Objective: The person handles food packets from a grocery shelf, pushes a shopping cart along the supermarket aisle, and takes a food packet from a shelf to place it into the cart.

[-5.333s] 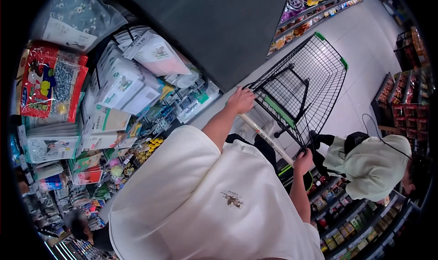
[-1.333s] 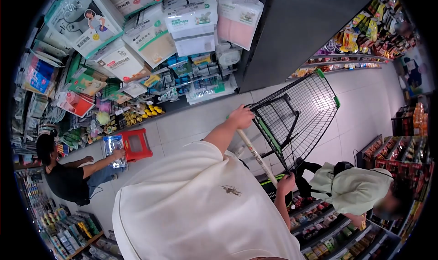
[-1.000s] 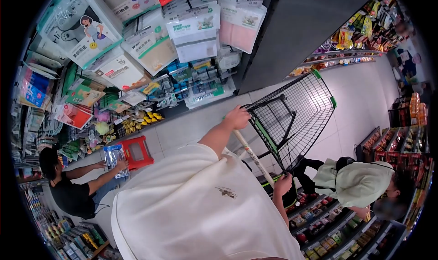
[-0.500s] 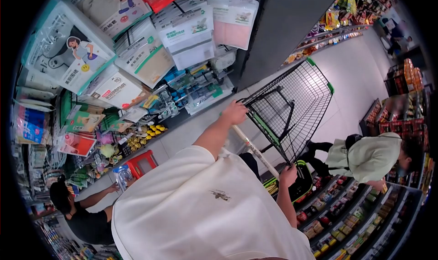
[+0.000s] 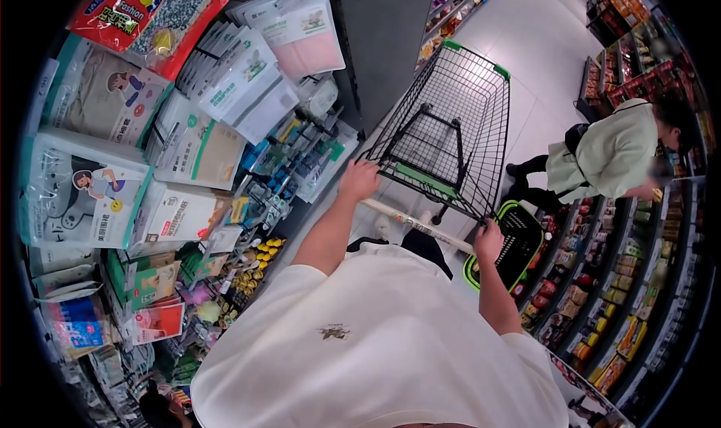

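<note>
The left hand [image 5: 359,180] is curled over the left end of the pale handle [image 5: 417,224], and the right end is clasped by the right hand [image 5: 489,240]; the undersides of both grips are hidden, so how tightly the fingers are pressed cannot be told. The bar is left bare between them. The wire cart [image 5: 466,120] is held straight ahead on the tiled floor [image 5: 537,90]. As a judgement, the hold on the cart is fully made, while how much of its way is covered or left cannot be told. Just beyond the right hand, a green-rimmed basket [image 5: 529,236] is seen. To the left, packets [image 5: 244,82] are hung in rows, not touched by either hand; to the right, stocked shelves [image 5: 601,300] are faced by a person in a pale top [image 5: 612,154].
</note>
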Demonstrator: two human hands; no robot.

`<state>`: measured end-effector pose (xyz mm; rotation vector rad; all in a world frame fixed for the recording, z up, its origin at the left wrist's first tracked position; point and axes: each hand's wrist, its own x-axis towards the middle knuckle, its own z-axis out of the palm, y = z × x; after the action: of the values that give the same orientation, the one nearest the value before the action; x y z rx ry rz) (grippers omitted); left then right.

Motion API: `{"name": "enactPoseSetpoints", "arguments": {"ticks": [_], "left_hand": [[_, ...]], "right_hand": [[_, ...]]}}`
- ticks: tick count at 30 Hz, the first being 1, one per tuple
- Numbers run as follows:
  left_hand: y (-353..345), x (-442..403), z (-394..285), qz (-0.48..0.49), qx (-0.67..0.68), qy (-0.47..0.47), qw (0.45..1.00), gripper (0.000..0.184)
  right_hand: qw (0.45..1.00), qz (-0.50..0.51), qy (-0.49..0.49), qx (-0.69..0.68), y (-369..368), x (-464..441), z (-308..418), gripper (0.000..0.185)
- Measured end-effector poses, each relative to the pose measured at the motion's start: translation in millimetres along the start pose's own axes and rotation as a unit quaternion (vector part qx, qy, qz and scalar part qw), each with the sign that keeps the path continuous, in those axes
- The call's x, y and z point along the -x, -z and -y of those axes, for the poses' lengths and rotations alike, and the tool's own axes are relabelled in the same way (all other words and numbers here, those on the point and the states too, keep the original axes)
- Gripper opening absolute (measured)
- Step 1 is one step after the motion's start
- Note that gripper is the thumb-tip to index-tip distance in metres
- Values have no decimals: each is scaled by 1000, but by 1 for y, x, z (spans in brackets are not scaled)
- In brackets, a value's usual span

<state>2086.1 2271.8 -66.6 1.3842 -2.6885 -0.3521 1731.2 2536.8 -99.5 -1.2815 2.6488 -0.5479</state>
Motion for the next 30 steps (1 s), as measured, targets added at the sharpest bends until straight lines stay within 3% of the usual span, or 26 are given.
{"name": "enactPoseSetpoints", "arguments": {"ticks": [8,11,30], "left_hand": [[-3,10,-6,1,-1,12,1000,33],[12,11,-16,44,-12,21,999,33],[5,-10,-6,-12,3,13,1000,32]], "right_hand": [[1000,1,18,-8,0,3,-11,30],[1000,-2,22,-13,-1,4,-16,27],[999,37,4,0,0,-17,-5,30]]}}
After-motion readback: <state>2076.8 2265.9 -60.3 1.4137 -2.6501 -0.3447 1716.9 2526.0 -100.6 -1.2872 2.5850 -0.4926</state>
